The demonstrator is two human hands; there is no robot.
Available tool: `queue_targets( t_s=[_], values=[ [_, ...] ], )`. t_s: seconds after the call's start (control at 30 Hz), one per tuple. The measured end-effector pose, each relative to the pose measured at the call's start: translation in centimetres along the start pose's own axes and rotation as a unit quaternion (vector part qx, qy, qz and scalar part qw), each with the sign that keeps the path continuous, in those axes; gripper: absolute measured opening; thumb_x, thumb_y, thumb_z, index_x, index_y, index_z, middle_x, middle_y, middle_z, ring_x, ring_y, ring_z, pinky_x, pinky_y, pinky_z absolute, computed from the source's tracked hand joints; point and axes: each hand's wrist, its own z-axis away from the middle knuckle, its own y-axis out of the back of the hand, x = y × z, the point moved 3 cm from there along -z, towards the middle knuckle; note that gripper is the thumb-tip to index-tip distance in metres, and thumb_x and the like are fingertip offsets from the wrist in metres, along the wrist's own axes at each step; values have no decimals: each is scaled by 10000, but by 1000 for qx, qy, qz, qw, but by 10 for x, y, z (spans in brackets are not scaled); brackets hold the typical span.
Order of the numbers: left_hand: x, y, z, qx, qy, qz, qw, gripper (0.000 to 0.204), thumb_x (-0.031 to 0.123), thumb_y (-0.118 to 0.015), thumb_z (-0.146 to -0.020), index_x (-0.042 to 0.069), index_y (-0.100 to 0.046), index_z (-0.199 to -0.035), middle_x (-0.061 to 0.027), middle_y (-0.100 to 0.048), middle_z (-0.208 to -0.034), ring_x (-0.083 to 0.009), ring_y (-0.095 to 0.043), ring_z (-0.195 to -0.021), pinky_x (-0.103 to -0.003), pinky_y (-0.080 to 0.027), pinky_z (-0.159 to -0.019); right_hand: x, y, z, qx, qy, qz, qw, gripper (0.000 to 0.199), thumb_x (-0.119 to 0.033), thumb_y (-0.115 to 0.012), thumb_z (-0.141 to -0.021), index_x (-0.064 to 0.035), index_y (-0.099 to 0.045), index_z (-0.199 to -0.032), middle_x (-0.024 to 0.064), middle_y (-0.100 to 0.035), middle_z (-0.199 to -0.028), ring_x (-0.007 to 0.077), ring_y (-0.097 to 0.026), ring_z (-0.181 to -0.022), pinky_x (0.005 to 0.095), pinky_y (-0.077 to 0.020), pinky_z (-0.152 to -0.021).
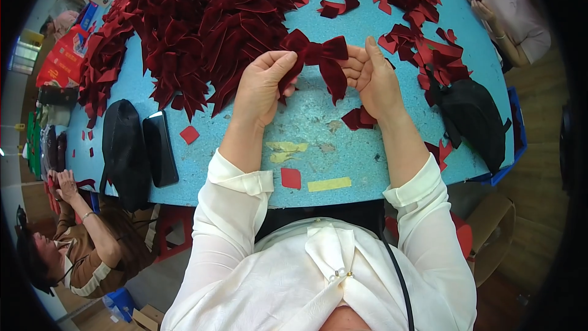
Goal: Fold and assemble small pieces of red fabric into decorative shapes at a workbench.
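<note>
Bow (315, 55) of dark red velvet is up between my left hand (260, 86) and my right hand (375, 83) in the head view, over the blue table (361, 159) and just beside the heap of bows (236, 24). My left hand is closed in a pinch on the left loop, thumb on top; I judge that this hold leaves the knot uncovered, its face turned up to me. My right hand is half open at the other loop, thumb raised clear, fingers curled beside the velvet, perhaps to steady that side; whether their tips touch it I cannot tell. The heap lies beyond my left hand, likely for reach, while the phone (160, 148) and black pouch (125, 153) lie off to my left, probably to leave my hands room. The bow's long axis runs left to right across its loops, nearly level; its tails point back toward me, the left one partly hidden by my hand.
</note>
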Motion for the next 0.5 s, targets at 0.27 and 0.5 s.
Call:
queue_targets(
  t_s=[0.27,0.5],
  values=[
    [0,-2,-1,8,-15,-31,999,170,158,-699,-887,22,-647,-975,-18,-633,-792,-88,-559,-646,-214,-435,-541,2,5,-3,-2,-8,34,999,577,-488,-382,-1011,11,-587,-1213,96,-689,-1080,133,-667,-923,256,-521,-785],
    [0,-9,5,6,-43,-127,991,161,138,-704,-880,32,-656,-992,3,-646,-805,-46,-556,-672,-188,-431,-548,3,-11,2,2,31,47,998,285,-135,-654,-914,-28,-613,-1176,8,-654,-998,66,-594,-874,211,-479,-771]
  ],
)
